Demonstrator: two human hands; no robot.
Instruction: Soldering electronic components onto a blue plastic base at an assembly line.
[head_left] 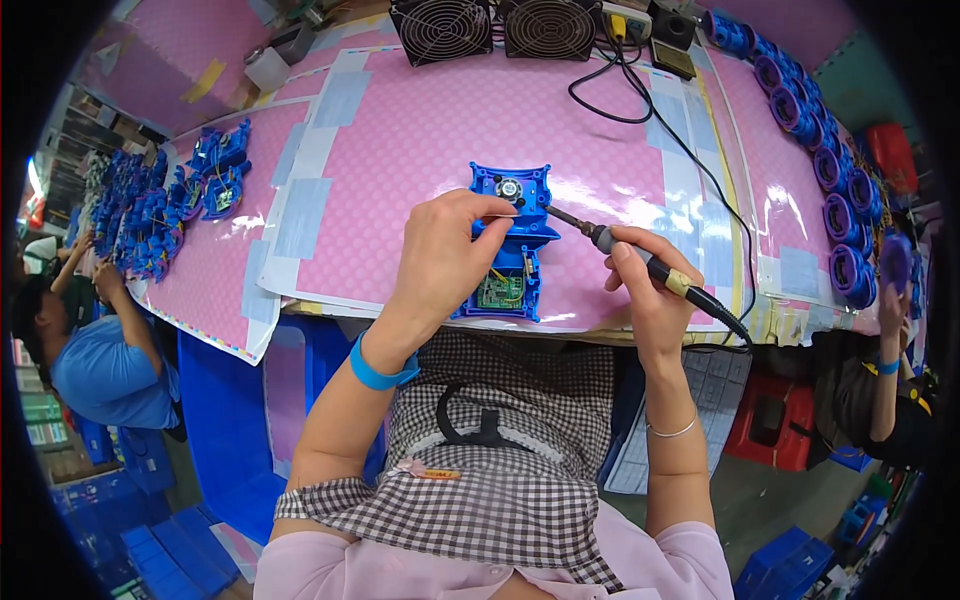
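My right hand [652,285] grips a soldering iron [604,238] like a pen, its tip pointing left at the edge of a blue plastic housing [539,176]. Over the housing's left side, my left hand [432,250] has thumb and forefinger pinched on a thin, pale strand, too fine to identify. The housing lies opened in two parts on the table. A round silver and black component [509,190] sits in its far part, and a green circuit board [498,292] with yellow wires in its near part. My left fingers hide some of the middle.
Two black fans [443,28] stand at the far edge. The iron's black cable [722,190] runs along the right. Blue housings [140,210] pile up at left; purple-and-blue round parts [838,218] line the right. Co-workers sit on both sides; a blue bin [220,420] is below left.
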